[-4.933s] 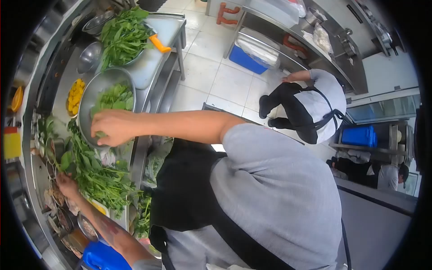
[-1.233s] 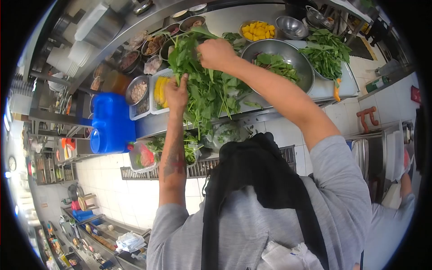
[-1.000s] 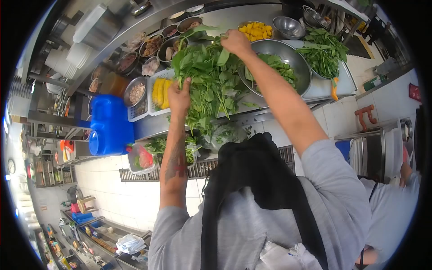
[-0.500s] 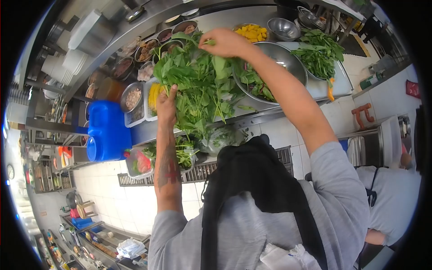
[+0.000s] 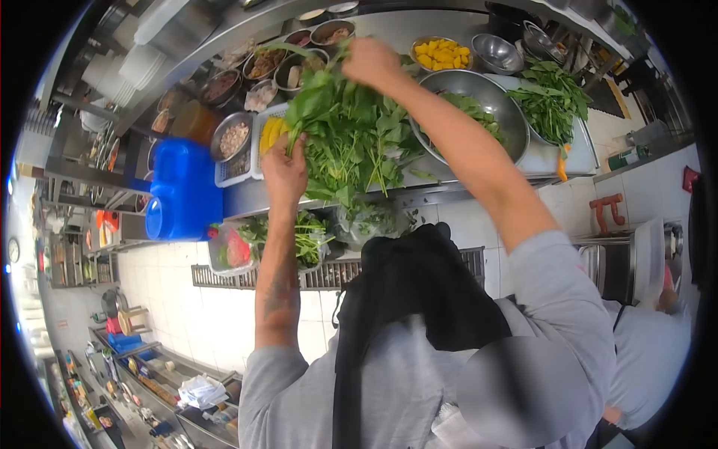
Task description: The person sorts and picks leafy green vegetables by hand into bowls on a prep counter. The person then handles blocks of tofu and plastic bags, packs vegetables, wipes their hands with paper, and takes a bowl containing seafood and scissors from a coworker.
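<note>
Head view. Stainless-steel counter, long and grey, running beneath both hands; white-tiled floor showing below.

Left hand: thumb and fingers pinching closed on stems of a heap of long-stemmed, broad-leaved greens, which is lying on the counter between the hands and spreading rightward from this grip.

Right hand: fingers curling inward above the heap's far end, beside a stem; whether they are gripping it cannot be told, the tips being partly hidden.

Left of the left grip: white plastic basket, holding yellow pieces; round metal bowl of pale chopped bits; blue plastic jerrycan, standing farthest out.

Right of the right hand: bowl of yellow chunks; large round metal bowl, holding loose green leaves, the right forearm crossing its near-left side; second pile of greens, lying beyond.
</note>
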Motion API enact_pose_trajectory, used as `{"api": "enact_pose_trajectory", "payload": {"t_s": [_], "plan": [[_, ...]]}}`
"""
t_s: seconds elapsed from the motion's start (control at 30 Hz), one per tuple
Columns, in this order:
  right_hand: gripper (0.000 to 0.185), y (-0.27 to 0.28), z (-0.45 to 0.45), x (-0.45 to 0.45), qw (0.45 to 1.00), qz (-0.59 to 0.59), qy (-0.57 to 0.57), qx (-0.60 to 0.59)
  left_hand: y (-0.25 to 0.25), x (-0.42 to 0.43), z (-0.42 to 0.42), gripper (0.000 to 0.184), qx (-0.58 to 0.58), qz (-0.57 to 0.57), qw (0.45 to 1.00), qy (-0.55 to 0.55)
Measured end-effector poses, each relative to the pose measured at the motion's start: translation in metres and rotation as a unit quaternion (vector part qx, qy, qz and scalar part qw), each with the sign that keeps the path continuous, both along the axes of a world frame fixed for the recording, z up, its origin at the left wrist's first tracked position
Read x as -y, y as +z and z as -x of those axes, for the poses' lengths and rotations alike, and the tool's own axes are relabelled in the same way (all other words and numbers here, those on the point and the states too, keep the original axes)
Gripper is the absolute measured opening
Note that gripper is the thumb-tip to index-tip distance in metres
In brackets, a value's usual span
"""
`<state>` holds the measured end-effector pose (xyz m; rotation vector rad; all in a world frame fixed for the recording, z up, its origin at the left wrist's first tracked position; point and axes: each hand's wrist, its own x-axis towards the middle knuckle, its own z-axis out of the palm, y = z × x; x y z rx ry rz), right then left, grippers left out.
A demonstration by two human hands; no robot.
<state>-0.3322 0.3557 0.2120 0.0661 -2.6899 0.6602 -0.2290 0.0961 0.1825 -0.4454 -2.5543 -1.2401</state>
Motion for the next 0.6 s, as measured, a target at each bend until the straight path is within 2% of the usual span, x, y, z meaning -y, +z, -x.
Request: {"api": "enact_pose_trajectory", "payload": {"t_s": [0.03,0.07,0.1,0.13,0.17,0.23,0.27,0.3,0.37,0.4,0.43,0.5,0.57,0.6], "plan": [[0.036,-0.009,0.014,-0.008,0.993,0.058,-0.099,0.023,0.001,0.002,-0.010,0.030,-0.046,0.081,0.995,0.043],[0.037,-0.020,0.021,-0.023,0.989,0.115,-0.097,-0.008,-0.002,0.009,-0.022,0.030,-0.028,-0.026,0.998,0.045],[0.039,-0.031,0.024,-0.039,0.981,0.171,-0.091,-0.034,-0.004,0.024,-0.034,0.030,-0.024,-0.028,0.998,0.057],[0.042,-0.041,0.028,-0.051,0.975,0.203,-0.078,-0.042,-0.008,0.041,-0.049,0.028,-0.019,-0.126,0.988,0.087],[0.046,-0.053,0.027,-0.062,0.969,0.235,-0.068,-0.046,-0.014,0.057,-0.066,0.026,-0.013,-0.224,0.968,0.115],[0.040,-0.024,-0.011,-0.071,0.956,0.288,-0.031,0.052,-0.045,0.098,-0.100,0.030,-0.029,-0.283,0.941,0.183],[0.037,-0.033,-0.009,-0.094,0.955,0.296,-0.015,0.024,-0.035,0.092,-0.122,0.039,0.017,-0.437,0.885,0.161],[0.035,-0.047,-0.004,-0.109,0.950,0.311,0.006,-0.001,-0.048,0.106,-0.135,0.039,0.016,-0.429,0.883,0.188],[0.035,-0.030,-0.026,-0.100,0.952,0.306,-0.008,-0.009,-0.094,0.138,-0.154,0.043,-0.021,-0.511,0.812,0.283],[0.037,-0.021,-0.034,-0.099,0.952,0.303,-0.014,0.033,-0.108,0.146,-0.162,0.044,0.026,-0.524,0.771,0.362],[0.039,-0.017,-0.041,-0.101,0.952,0.295,-0.024,0.072,-0.138,0.158,-0.162,0.042,0.018,-0.544,0.738,0.399],[0.040,-0.021,-0.045,-0.112,0.949,0.300,-0.028,0.090,-0.184,0.169,-0.158,0.041,0.028,-0.554,0.713,0.428],[0.040,-0.013,-0.053,-0.104,0.947,0.302,-0.040,0.102,-0.254,0.189,-0.136,0.048,0.083,-0.497,0.729,0.464],[0.041,-0.002,-0.064,-0.092,0.955,0.280,-0.042,0.091,-0.335,0.231,-0.116,0.054,0.177,-0.445,0.784,0.394]]}}
